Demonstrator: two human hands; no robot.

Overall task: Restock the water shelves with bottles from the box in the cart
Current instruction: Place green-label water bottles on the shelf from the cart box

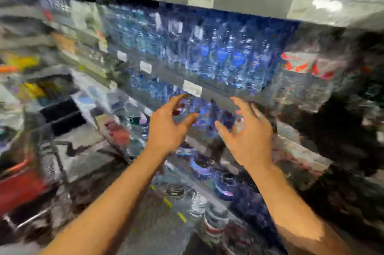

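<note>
While both reach toward bottles (pixel 218 61) | left hand (pixel 166 128), right hand (pixel 249 138) | fingers spread, empty

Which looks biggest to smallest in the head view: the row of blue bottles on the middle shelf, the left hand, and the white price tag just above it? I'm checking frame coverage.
1. row of blue bottles, largest by far.
2. left hand, though it is nearer the camera, which inflates it.
3. white price tag, smallest.

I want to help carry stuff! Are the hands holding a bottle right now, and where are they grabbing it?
No. The left hand and right hand are spread open, empty, in front of the blurry water shelves.
</note>
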